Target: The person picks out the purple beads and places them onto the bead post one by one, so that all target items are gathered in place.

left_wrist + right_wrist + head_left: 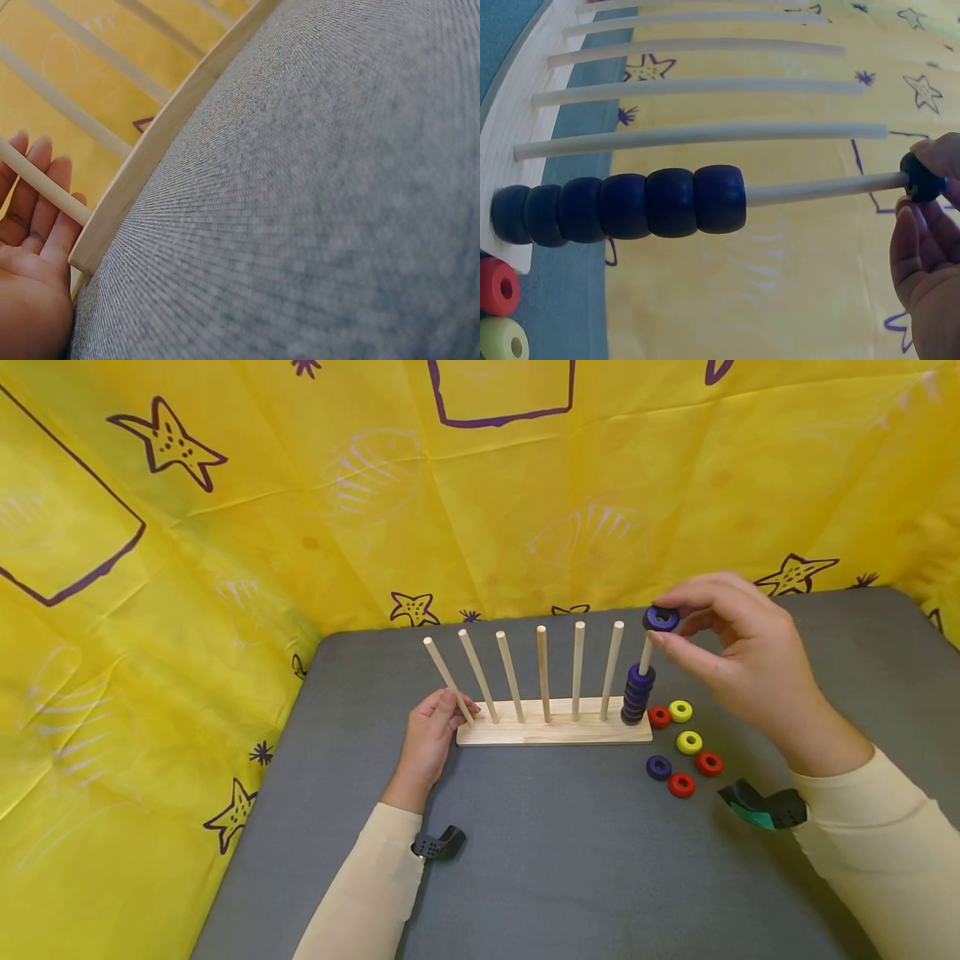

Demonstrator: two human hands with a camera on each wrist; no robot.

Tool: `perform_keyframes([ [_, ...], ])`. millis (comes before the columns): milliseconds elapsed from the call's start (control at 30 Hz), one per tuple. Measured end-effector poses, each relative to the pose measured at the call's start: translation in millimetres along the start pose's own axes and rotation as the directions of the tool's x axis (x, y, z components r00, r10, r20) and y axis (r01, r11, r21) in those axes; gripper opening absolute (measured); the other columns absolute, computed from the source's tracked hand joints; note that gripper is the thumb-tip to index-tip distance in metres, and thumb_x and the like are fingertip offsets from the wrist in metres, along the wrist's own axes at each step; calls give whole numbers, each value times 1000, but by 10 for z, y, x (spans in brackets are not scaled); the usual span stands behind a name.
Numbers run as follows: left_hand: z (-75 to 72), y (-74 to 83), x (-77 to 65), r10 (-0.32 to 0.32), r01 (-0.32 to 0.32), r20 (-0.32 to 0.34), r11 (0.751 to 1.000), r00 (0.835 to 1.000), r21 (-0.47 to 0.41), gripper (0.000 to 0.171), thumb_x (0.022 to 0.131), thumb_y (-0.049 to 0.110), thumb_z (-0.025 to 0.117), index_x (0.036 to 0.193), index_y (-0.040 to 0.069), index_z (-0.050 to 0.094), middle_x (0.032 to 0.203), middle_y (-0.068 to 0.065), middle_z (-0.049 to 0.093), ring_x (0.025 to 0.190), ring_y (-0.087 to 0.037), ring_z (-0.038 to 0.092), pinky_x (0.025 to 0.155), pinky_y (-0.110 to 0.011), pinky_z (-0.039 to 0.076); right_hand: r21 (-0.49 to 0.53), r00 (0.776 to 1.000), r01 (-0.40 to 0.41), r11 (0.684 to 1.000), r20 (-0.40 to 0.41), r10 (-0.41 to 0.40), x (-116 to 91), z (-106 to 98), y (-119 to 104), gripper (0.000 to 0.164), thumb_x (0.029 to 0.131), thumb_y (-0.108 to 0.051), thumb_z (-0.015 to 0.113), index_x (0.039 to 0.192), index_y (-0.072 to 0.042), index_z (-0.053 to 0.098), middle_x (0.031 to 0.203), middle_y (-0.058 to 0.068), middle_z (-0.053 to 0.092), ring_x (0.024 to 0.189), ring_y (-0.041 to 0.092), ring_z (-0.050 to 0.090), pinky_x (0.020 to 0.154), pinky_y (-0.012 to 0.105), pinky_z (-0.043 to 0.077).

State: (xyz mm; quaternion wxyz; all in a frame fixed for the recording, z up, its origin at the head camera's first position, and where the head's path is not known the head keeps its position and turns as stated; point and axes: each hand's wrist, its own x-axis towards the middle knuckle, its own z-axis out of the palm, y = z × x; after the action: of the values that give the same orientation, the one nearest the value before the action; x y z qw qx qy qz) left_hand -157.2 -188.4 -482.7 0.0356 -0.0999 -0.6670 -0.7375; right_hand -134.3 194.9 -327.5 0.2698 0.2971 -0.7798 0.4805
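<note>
My right hand (750,652) pinches a dark blue bead (662,618) between thumb and fingers at the top of the rightmost peg (646,653). In the right wrist view the peg's tip meets the held bead (922,178). Lower on that peg sits a stack of several dark blue beads (637,695), reaching down to the wooden base (555,735). At the base's left end rests my left hand (431,735), its fingers loosely extended behind the leftmost peg (448,679). The left wrist view shows the palm (30,300) facing up beside the base's end.
Bare wooden pegs (543,672) rise from the rest of the base. Right of it lie loose beads: red (708,763), yellow (689,743) and one dark blue (659,767). A grey table (540,860) bears everything, with a yellow patterned cloth (480,510) behind.
</note>
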Motion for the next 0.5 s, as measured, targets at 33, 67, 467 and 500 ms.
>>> perform_keyframes([
  [33,0,-1,1,1,-1,0,1000,1000,-1,58,115,35,57,111,-22,61,103,-11,71,106,-32,69,95,-37,56,-3,1000,-3,1000,1,3,4,7,2,48,76,32,81,118,13,73,115,12,68,94,13,66,87,18,55],
  [67,-1,-2,1,1,-1,1,1000,1000,-3,58,115,35,57,111,-22,61,103,-11,71,106,-32,69,95,-37,56,-6,1000,-8,1000,-4,8,9,17,5,48,75,32,82,118,12,73,114,11,68,94,12,66,87,17,55],
  [467,-1,-1,2,4,-4,1,1000,1000,-11,59,115,36,58,110,-23,61,102,-11,71,105,-32,69,95,-36,56,-9,998,-62,998,-18,62,-29,82,92,45,76,30,83,115,10,74,112,10,68,93,12,64,85,15,54],
  [500,1,1,1,3,-3,0,1000,1000,-10,59,115,36,58,110,-23,61,102,-11,71,105,-32,69,95,-36,56,-7,998,-68,998,-19,68,-34,85,100,44,77,30,83,115,10,74,111,10,68,93,12,64,84,15,54],
])
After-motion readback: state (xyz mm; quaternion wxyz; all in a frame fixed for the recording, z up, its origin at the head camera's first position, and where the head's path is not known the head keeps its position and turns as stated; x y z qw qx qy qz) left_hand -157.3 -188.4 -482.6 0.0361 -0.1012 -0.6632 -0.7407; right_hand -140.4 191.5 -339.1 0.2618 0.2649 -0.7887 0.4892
